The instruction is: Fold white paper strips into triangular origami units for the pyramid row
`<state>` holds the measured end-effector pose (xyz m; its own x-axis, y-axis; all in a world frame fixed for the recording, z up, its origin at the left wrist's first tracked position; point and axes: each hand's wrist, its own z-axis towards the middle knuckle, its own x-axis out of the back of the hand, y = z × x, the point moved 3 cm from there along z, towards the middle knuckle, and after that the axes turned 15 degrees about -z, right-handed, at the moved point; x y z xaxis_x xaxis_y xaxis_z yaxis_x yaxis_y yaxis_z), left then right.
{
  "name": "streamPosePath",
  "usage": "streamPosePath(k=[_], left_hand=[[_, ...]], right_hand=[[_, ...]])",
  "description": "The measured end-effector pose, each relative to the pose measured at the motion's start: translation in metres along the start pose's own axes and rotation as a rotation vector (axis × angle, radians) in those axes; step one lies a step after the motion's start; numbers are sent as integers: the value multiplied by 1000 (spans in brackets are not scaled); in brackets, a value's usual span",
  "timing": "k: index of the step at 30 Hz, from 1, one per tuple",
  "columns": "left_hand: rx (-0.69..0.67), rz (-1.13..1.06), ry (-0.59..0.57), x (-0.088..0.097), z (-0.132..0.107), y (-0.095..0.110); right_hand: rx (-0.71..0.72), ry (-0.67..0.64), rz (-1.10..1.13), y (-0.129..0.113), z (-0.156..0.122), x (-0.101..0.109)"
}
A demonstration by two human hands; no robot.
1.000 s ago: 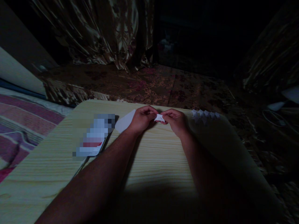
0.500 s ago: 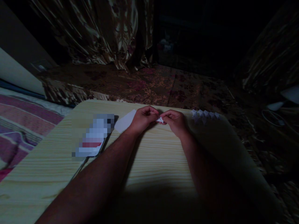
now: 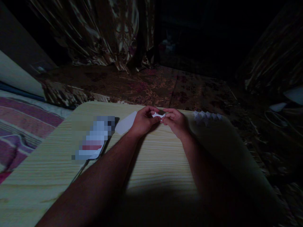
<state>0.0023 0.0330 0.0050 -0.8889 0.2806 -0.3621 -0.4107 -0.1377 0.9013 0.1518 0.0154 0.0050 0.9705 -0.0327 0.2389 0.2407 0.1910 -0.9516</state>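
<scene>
A small piece of folded white paper [image 3: 158, 115] is pinched between my two hands near the far edge of the table. My left hand [image 3: 144, 120] grips its left side, thumb in front and fingers behind. On its right side, my right hand [image 3: 174, 121] closes thumb and fingers on it. The fingers partly cover the paper, so its full shape is hidden. Beside my left hand lies a flat sheet of white paper [image 3: 126, 123]. Several small pointed white folded-paper pieces [image 3: 207, 115] stand in a row to the right of my right hand.
A pixelated phone-like device [image 3: 94, 138] lies left of my left forearm on the pale wooden table [image 3: 161, 164], with a cable [image 3: 78, 173] running from it. Beyond the table is a patterned cloth-covered ledge [image 3: 142, 83]; a striped bed cover [image 3: 19, 123] is at the left.
More of the folded white paper now shows between my hands, its upper edge with points visible. My fingers have shifted their hold; the other things stay in place.
</scene>
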Motion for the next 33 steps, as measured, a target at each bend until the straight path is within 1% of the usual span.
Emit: streamPosePath(k=[5, 12, 24, 29, 33], left_hand=[[-21, 35, 4, 3, 1, -2], [-24, 90, 13, 5, 1, -5], [-35, 106, 21, 5, 1, -6], [-23, 91, 7, 4, 1, -4], [-2, 68, 17, 3, 0, -3]], right_hand=[[-70, -2, -7, 4, 3, -1], [-94, 8, -23, 4, 2, -2], [-59, 20, -34, 4, 1, -2], [-36, 22, -38, 5, 1, -2], [-46, 32, -43, 4, 1, -2]])
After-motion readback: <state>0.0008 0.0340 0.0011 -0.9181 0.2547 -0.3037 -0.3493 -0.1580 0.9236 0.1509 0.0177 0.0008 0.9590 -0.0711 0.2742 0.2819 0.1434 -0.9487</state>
